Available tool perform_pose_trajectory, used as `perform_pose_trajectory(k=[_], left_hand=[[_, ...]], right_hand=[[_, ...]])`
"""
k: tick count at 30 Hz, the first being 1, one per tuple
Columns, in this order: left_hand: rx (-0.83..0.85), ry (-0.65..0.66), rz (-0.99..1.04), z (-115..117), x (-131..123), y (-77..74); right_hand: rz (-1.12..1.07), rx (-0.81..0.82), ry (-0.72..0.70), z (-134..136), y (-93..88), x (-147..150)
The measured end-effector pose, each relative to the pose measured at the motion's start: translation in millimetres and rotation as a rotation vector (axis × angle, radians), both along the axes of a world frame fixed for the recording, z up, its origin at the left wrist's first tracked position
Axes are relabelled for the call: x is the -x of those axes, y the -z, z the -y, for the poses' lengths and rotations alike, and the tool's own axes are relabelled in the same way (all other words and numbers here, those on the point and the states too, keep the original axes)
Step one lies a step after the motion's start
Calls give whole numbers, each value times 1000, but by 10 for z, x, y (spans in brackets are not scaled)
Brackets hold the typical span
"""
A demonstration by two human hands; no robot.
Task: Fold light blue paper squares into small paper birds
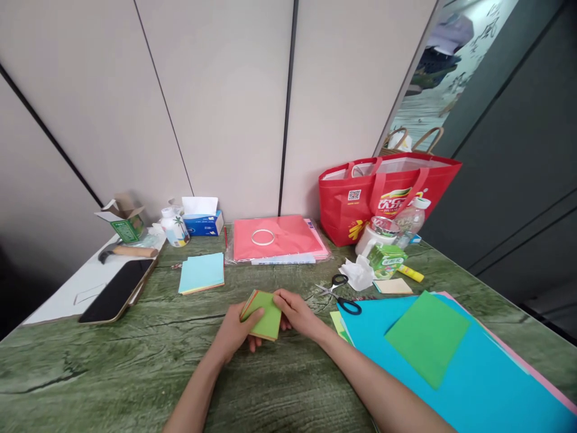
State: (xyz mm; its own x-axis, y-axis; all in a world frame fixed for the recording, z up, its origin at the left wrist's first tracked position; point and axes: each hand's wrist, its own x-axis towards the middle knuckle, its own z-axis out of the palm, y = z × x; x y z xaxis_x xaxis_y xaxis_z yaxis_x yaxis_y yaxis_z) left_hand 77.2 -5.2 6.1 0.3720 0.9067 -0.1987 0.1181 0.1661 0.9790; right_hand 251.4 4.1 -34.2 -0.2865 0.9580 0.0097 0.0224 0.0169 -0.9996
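Between both hands is a small stack of coloured paper [268, 317], its top sheet light green, with orange and other colours along the left edge. My left hand [235, 331] is closed on the stack's left side, thumb lying over the top sheet. At the upper right corner my right hand [295, 310] grips the same stack, some fingers hidden beneath it. The stack is held over the table, tilted a little. Black-handled scissors [339, 293] lie open to the right, apart from the hands.
Light blue paper squares [202, 272] lie left of a pink paper pack [288, 234]. Large blue sheets [383, 373] with a green square [428, 340] cover the right side. A red bag [342, 210], tissue box [202, 224], hammer [130, 251] and phone [118, 291] stand or lie around.
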Motion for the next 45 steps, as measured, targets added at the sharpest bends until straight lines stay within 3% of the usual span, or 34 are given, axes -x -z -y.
perform_pose_trajectory(k=[4, 8, 14, 18, 21, 25, 31, 36, 41, 45], left_hand=[[49, 39, -27, 20, 10, 3], [71, -11, 11, -13, 65, -17], [-121, -96, -55, -32, -2, 55], [-256, -189, -94, -12, -78, 137], [-474, -259, -189, -7, -53, 177], [-811, -343, -295, 16, -14, 219], [-1172, -157, -456, 47, -33, 268], [-1259, -263, -470, 74, -36, 222], [-1227, -208, -535, 68, -44, 236], [-1139, -313, -450, 68, -19, 254]], right_hand=[[43, -72, 46, 71, -34, 32], [-52, -37, 163, 37, -49, 45], [-163, 11, 300, -3, -22, 75], [-152, -78, 276, 32, -63, 109], [-9, -236, 285, 64, -160, 89], [291, -583, 327, 102, -250, 46], [541, -677, 259, 170, -174, 121], [493, -761, 341, 232, -206, 191], [575, -654, 330, 238, -183, 208], [550, -617, 306, 239, -147, 202]])
